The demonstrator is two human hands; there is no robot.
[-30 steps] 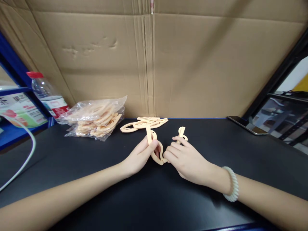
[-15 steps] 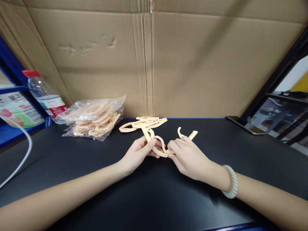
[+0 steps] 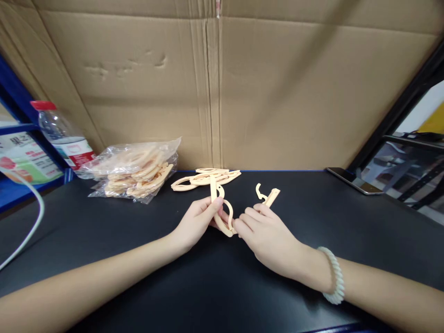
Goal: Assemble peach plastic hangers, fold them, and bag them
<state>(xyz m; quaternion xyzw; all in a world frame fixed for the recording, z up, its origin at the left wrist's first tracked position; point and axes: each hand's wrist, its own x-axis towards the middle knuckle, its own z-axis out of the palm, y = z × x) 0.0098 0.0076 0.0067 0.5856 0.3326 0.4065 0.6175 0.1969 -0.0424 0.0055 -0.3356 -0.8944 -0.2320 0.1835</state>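
Observation:
My left hand (image 3: 201, 218) grips a beige plastic hanger piece (image 3: 228, 210), its thumb on top. The piece has a straight bar, a rounded end with a small hole and a curved arm forming a loop. My right hand (image 3: 265, 233) is closed in a pinch at the piece's lower right end; its fingertips are partly hidden. Just beyond the right knuckles shows a beige hook piece (image 3: 271, 197) with a bar; whether the right hand also holds it I cannot tell. More beige hanger pieces (image 3: 183, 185) lie in a flat pile behind the left hand.
A clear plastic bag (image 3: 135, 173) of similar beige pieces sits at the back left, by a red-capped bottle (image 3: 67, 138). A phone (image 3: 354, 180) lies at the back right. Cardboard (image 3: 277, 92) stands behind the black table (image 3: 194, 286). A white cable (image 3: 40, 217) hangs at left.
The held hanger piece has turned more upright, its lower end coming nearer and to the left. My right hand moved slightly left and nearer with it. The far bar shifted left, nearer the hook.

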